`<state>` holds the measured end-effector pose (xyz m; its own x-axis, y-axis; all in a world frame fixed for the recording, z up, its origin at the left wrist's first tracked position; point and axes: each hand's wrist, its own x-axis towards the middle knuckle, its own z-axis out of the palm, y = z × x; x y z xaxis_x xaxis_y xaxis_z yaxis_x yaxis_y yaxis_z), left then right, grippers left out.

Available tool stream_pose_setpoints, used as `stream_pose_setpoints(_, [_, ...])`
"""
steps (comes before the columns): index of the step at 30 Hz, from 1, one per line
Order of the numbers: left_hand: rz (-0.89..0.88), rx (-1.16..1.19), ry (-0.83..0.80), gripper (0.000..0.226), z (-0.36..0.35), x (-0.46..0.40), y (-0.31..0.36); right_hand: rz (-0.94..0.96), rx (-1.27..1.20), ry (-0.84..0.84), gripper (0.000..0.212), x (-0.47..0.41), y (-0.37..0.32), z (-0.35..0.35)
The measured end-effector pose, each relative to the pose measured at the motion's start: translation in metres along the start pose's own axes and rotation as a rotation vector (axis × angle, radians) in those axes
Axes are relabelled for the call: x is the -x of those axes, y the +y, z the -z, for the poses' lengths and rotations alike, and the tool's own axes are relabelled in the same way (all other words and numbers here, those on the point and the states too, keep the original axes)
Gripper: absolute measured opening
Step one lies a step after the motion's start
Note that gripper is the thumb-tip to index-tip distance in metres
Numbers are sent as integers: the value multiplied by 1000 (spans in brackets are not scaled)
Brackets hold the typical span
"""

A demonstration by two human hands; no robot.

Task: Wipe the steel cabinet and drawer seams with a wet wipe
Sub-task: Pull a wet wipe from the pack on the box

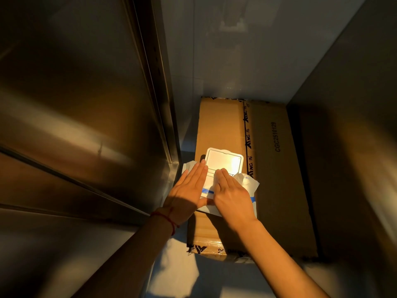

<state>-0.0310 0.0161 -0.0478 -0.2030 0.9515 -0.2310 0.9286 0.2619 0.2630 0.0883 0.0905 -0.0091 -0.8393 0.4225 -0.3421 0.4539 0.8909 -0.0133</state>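
Note:
A white wet wipe pack (pixel 207 187) lies on a cardboard box (pixel 275 168), its plastic lid (pixel 223 161) flipped up and lit by sunlight. My left hand (pixel 189 190) rests flat on the pack's left side with straight fingers. My right hand (pixel 232 194) lies flat over the pack's opening, fingers straight; a white wipe (pixel 250 182) sticks out from under its right edge. The steel cabinet (pixel 75 104) fills the left, with a vertical seam (pixel 159 93) along its edge and slanting drawer seams (pixel 64 175) lower down.
A grey wall (pixel 236 50) stands behind the box and a dark panel (pixel 354 125) closes off the right. Pale floor (pixel 182 272) shows below the box, partly sunlit. A red string sits on my left wrist (pixel 165 218).

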Motion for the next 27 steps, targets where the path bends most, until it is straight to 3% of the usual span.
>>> stream_pose_setpoints(15, [8,-64,0,76,-1,3,1,17,24,10,61,3,2,2])
stream_pose_setpoints(27, [-2,55,40,71,-1,1,1,27,67,52,57,6,-2,-2])
